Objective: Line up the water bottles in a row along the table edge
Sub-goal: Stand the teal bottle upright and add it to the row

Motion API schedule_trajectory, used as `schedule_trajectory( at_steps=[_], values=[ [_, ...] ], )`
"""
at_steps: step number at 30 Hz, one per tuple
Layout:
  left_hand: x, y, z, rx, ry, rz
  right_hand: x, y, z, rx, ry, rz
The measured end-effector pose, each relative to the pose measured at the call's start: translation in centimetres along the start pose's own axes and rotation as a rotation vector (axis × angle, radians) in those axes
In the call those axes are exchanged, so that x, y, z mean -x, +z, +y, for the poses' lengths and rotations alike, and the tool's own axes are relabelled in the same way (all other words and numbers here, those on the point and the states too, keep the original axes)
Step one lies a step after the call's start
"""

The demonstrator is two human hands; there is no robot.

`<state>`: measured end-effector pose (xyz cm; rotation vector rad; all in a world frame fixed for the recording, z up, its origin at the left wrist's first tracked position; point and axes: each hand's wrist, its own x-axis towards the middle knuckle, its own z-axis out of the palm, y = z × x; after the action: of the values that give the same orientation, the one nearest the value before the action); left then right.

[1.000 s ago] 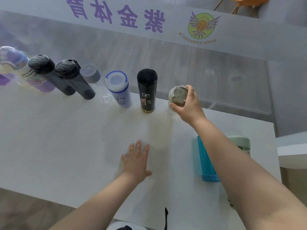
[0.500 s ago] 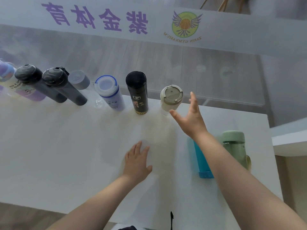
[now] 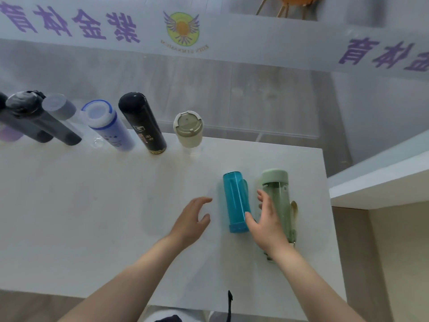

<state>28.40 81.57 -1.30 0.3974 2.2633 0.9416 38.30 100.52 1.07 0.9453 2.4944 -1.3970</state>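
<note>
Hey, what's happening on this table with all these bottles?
A person is lining up water bottles along the far edge of the white table. Several already stand in that row, ending with the beige-lidded cup. The teal bottle and the green bottle stand apart, nearer the person. The right hand is open between those two, and the left hand hovers open beside the teal one.

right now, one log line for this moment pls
row: several bottles along far edge, beige cup last | left hand: open, empty | right hand: open, between blue bottle and green bottle
</note>
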Motion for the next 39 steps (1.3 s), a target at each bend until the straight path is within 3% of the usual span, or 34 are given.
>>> schedule_trajectory(
  at_steps=[7,17,30,39],
  values=[
    [1.2,4.7,3.7,0.24,-0.107,-0.134,2.5,-0.9,2.6,-0.031,0.052,-0.128],
    [3.5,7.3,4.7,0.385,-0.211,-0.129,3.6,-0.4,3.8,0.068,0.014,-0.283],
    [4.9,5.3,3.7,0.305,-0.159,-0.087,4.4,-0.4,3.4,0.012,-0.026,-0.276],
    [5.4,4.2,4.9,0.472,-0.158,-0.135,5.0,-1.0,0.7,-0.107,-0.08,-0.124]
  ],
)
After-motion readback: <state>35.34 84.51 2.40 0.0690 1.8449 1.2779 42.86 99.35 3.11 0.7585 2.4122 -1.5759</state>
